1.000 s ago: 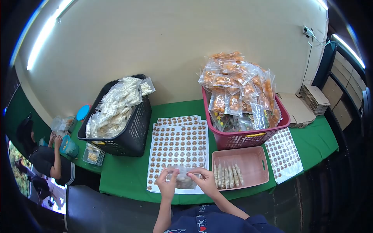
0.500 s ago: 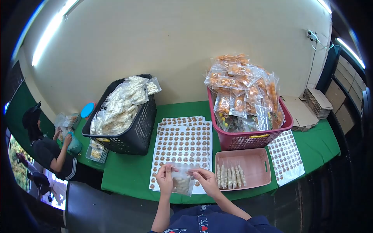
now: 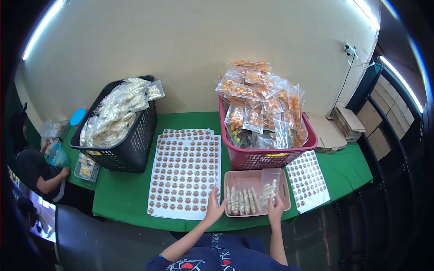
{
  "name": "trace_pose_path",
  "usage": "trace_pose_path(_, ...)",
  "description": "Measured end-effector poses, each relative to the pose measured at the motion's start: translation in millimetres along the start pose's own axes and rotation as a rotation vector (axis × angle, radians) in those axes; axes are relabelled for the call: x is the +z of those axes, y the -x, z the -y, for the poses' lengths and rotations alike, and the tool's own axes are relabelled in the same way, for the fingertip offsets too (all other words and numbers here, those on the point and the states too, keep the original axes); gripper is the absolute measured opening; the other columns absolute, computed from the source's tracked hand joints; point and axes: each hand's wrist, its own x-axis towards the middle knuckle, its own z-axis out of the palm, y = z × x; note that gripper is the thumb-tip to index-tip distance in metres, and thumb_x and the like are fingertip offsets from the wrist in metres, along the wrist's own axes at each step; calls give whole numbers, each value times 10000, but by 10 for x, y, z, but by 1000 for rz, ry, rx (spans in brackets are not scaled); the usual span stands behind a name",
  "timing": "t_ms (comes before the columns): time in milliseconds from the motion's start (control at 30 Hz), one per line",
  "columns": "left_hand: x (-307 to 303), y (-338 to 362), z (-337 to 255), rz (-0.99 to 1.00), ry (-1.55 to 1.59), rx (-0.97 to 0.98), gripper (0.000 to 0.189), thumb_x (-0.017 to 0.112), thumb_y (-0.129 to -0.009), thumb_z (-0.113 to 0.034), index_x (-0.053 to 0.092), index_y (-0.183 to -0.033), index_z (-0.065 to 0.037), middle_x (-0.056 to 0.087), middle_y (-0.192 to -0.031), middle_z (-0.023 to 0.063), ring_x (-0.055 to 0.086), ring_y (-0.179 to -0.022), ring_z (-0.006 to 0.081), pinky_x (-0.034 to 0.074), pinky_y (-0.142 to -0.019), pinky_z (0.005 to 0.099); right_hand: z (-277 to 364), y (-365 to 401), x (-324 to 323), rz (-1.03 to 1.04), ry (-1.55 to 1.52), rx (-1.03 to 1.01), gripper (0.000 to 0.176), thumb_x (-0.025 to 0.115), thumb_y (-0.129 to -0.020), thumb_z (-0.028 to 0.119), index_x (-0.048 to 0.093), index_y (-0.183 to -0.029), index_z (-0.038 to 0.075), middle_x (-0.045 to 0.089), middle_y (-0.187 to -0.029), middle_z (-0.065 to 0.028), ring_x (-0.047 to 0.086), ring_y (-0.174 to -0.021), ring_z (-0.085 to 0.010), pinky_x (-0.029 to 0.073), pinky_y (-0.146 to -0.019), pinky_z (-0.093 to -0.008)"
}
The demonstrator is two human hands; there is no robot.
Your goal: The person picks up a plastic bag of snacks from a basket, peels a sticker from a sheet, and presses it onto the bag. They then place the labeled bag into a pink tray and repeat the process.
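A clear plastic bag of white oblong pieces (image 3: 270,187) is in my right hand (image 3: 276,211), whose fingers are closed on its lower part. That bag stands over the right side of a pink tray (image 3: 283,198). Several similar filled bags (image 3: 242,201) stand on edge in a row along the tray's left side. My left hand (image 3: 215,207) is at the tray's left edge, fingers apart and holding nothing. Beneath and beside it lie stacked white sheets of round brown stickers (image 3: 183,174).
A black basket (image 3: 131,151) heaped with bags of white pieces stands at the left. Behind the tray, a dark pink basket (image 3: 253,160) holds bags of orange balls. Another sticker sheet (image 3: 308,180) and flattened cardboard (image 3: 328,135) lie rightward. At far left a person (image 3: 38,169) handles a teal bag.
Both hands held the bag over the sticker sheets before. My right hand has carried it rightward to the tray, and my left hand has let go. The view has shifted right.
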Motion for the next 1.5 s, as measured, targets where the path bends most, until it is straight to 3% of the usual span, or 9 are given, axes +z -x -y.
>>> trace_pose_path(200, 406, 144, 458, 214, -389, 200, 727, 518, -822, -290, 143, -1263, 149, 230, -1293, 322, 256, -1209, 417, 234, -1009, 404, -462, -89, 24, 101, 511, 16, 248, 565, -782, 175, 559, -908, -38, 570, -797, -269, 540, -782, -439, 410, -695, -481)
trace_pose_path(467, 455, 273, 475, 236, -364, 82, 660, 466, -832, -181, 102, -1288, 126, 190, -1324, 313, 236, -1228, 408, 219, -1020, 379, -448, -39, 332, 352, 625, 148, 326, 462, -840, 260, 543, -891, -52, 559, -826, -294, 526, -838, -440, 406, -724, -489)
trace_pose_path(567, 441, 279, 419, 247, -319, 58, 657, 456, -837, -174, 85, -1306, 99, 160, -1350, 289, 211, -1252, 378, 221, -1020, 352, -668, -89, 336, 327, 599, -36, 364, 480, -834, 279, 547, -872, -77, 546, -878, -313, 505, -896, -440, 392, -763, -481)
trace_pose_path(667, 445, 303, 469, 219, -272, 80, 635, 426, -851, -214, 106, -1307, 92, 169, -1356, 273, 207, -1261, 354, 209, -1026, 351, -574, -145, 368, 306, 507, 93, 554, 521, -812, 330, 384, -1154, -85, 513, -986, -323, 474, -996, -429, 377, -842, -434)
trace_pose_path(733, 379, 299, 430, 256, -285, 52, 668, 430, -854, -236, 60, -1331, 49, 168, -1364, 257, 243, -1245, 354, 269, -993, 346, -499, -170, 362, 341, 458, 151, 745, 522, -809, 365, 149, -1315, -36, 440, -1096, -340, 416, -1072, -450, 360, -891, -420)
trace_pose_path(933, 258, 296, 297, 363, -205, -118, 702, 453, -861, -270, 22, -1359, -27, 160, -1399, 179, 407, -1153, 303, 377, -891, 320, -400, -55, 580, 570, 656, 187, 780, 460, -819, 450, 87, -1339, 5, 293, -1226, -358, 312, -1131, -500, 250, -970, -482)
trace_pose_path(1067, 289, 325, 638, 252, -150, 97, 641, 470, -861, -275, 137, -1355, -37, 203, -1392, 160, 532, -1014, 229, 426, -804, 289, -477, -145, 480, 507, 535, 185, 786, 513, -808, 399, 100, -1326, -25, 275, -1242, -360, 299, -1144, -495, 253, -979, -442)
trace_pose_path(1300, -657, 230, 527, 241, 493, -704, 406, 542, -824, -248, 460, -1186, -82, 547, -1103, 32, 505, -1040, 166, 385, -832, 308, -688, -166, 427, 251, 440, 196, 616, 607, -766, 221, 267, -1192, -68, 382, -1114, -311, 409, -1037, -394, 336, -875, -413)
trace_pose_path(1500, -1858, 259, 537, -140, 490, -676, 352, 527, -823, -258, 503, -1130, -87, 551, -1081, 6, 530, -929, 116, 382, -811, 281, -858, -218, 613, 44, 511, -66, 423, 596, -750, 133, 407, -1077, -57, 480, -944, -208, 488, -862, -328, 380, -778, -392)
